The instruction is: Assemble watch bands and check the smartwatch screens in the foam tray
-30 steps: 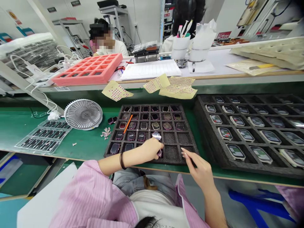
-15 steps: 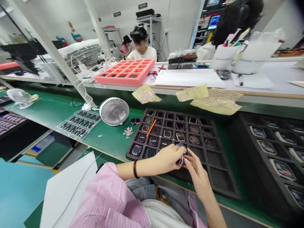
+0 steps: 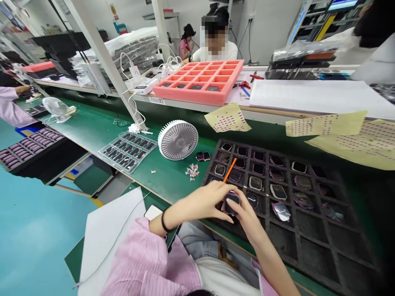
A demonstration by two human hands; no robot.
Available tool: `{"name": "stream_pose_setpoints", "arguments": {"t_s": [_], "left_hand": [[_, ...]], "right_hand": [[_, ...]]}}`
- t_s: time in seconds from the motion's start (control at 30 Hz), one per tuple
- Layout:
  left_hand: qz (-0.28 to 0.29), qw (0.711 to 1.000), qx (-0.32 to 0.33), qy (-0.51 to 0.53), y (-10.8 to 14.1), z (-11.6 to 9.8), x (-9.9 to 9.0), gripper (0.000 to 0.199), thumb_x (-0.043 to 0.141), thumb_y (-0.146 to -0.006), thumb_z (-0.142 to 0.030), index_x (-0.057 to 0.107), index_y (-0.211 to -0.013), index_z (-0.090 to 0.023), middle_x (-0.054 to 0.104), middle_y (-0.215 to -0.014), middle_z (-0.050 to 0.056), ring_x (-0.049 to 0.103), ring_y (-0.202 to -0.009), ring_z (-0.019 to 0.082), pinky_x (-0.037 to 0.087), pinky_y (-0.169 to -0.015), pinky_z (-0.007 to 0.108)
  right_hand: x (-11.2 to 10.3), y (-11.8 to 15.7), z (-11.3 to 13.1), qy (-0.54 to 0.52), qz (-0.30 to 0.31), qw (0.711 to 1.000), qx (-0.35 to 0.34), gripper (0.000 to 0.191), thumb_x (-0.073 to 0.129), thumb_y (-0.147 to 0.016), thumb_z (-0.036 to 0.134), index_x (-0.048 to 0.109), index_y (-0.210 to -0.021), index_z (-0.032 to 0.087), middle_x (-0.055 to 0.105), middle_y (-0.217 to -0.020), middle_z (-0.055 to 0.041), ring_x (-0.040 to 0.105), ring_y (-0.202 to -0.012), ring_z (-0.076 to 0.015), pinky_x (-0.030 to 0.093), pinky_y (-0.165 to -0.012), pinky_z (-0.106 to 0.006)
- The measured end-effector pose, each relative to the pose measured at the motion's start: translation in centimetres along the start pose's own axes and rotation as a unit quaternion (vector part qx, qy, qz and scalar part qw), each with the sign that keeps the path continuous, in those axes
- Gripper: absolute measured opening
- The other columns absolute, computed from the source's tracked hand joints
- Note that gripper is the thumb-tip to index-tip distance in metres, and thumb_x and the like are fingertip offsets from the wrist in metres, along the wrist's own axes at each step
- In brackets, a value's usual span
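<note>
A dark watch case [image 3: 232, 202] with a purplish rim is held between my two hands, over the near left part of a black foam tray [image 3: 282, 236]. My left hand [image 3: 212, 199] curves round its left side, thumb below and fingers above. On the right, my right hand [image 3: 245, 207] grips it with the thumb across its face. Watch cases fill many tray compartments, one of them under a crinkled clear film [image 3: 281, 211]. An orange stick [image 3: 230, 170] lies slanted across the tray just beyond my left hand.
A round fan [image 3: 178, 140], small paper scraps [image 3: 192, 171] and a clear tray of black parts [image 3: 128, 151] are on the green bench. A pink foam tray [image 3: 197, 95] sits on the shelf. A person [image 3: 214, 45] sits opposite. Another person's sleeve [image 3: 14, 107] shows at far left.
The view has swung left and closer. My hands, with the watch case, have moved left over the tray. A film-covered piece now shows in a compartment near where they were.
</note>
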State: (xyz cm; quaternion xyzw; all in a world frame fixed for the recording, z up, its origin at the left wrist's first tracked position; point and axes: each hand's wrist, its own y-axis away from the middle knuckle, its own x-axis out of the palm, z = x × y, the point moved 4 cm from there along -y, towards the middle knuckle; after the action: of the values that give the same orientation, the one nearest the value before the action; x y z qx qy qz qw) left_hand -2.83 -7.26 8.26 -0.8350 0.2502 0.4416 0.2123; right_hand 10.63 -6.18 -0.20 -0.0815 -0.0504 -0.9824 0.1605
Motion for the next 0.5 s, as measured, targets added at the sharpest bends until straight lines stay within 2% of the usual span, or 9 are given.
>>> {"name": "stream_pose_setpoints", "arguments": {"t_s": [0.03, 0.1, 0.17, 0.23, 0.37, 0.5], "left_hand": [[-0.012, 1.000, -0.011, 0.022, 0.8, 1.6, -0.9, 0.048, 0.068, -0.081, -0.036, 0.047, -0.122, -0.020, 0.058, -0.119, 0.009, 0.054, -0.112, 0.022, 0.046, -0.096, 0.032], [-0.066, 0.993, -0.101, -0.003, 2.4, 5.7, -2.2, 0.018, 0.058, -0.089, -0.033, 0.057, -0.101, -0.019, 0.060, -0.108, 0.007, 0.055, -0.107, 0.021, 0.045, -0.097, 0.035], [-0.093, 0.970, -0.216, -0.066, 3.9, 9.5, -1.9, 0.010, 0.053, -0.091, -0.025, 0.059, -0.094, -0.018, 0.059, -0.103, 0.008, 0.056, -0.102, 0.023, 0.047, -0.092, 0.037], [-0.093, 0.952, -0.275, -0.100, 4.9, 11.9, -0.6, 0.009, 0.055, -0.090, -0.024, 0.059, -0.095, -0.017, 0.058, -0.103, 0.008, 0.056, -0.101, 0.024, 0.049, -0.088, 0.038], [-0.100, 0.947, -0.289, -0.100, 5.3, 13.5, 1.8, 0.007, 0.058, -0.088, -0.022, 0.059, -0.093, -0.017, 0.058, -0.101, 0.008, 0.056, -0.101, 0.023, 0.050, -0.086, 0.036], [-0.124, 0.947, -0.293, -0.040, 5.2, 14.1, 1.9, 0.003, 0.061, -0.084, -0.016, 0.058, -0.082, -0.016, 0.061, -0.093, 0.007, 0.061, -0.091, 0.021, 0.052, -0.081, 0.034]], "right_hand": [[0.4, -0.1, 0.2, -0.068, 0.007, 0.997, 0.047, 0.041, 0.060, -0.083, 0.042, 0.057, -0.120, 0.025, 0.068, -0.098, -0.0064, 0.065, -0.084, -0.0227, 0.056, -0.067, -0.036], [1.0, -0.1, 0.8, -0.192, 0.015, 0.974, 0.116, 0.037, 0.057, -0.083, 0.040, 0.059, -0.115, 0.023, 0.068, -0.084, -0.0057, 0.063, -0.067, -0.0201, 0.052, -0.053, -0.032], [1.4, -0.2, 1.5, -0.267, 0.002, 0.953, 0.145, 0.033, 0.058, -0.080, 0.037, 0.063, -0.108, 0.020, 0.068, -0.080, -0.0066, 0.061, -0.063, -0.0197, 0.049, -0.048, -0.030], [1.7, -0.4, 1.9, -0.297, -0.013, 0.942, 0.157, 0.031, 0.059, -0.077, 0.035, 0.065, -0.104, 0.019, 0.068, -0.079, -0.0076, 0.061, -0.062, -0.0203, 0.047, -0.047, -0.030], [2.6, -0.8, 1.8, -0.311, -0.018, 0.936, 0.166, 0.035, 0.058, -0.077, 0.033, 0.065, -0.108, 0.018, 0.069, -0.080, -0.0088, 0.062, -0.063, -0.0216, 0.046, -0.047, -0.031], [3.1, -0.9, 1.7, -0.312, -0.012, 0.936, 0.162, 0.042, 0.055, -0.078, 0.033, 0.061, -0.117, 0.017, 0.069, -0.080, -0.0091, 0.062, -0.064, -0.0217, 0.046, -0.046, -0.030]]}}
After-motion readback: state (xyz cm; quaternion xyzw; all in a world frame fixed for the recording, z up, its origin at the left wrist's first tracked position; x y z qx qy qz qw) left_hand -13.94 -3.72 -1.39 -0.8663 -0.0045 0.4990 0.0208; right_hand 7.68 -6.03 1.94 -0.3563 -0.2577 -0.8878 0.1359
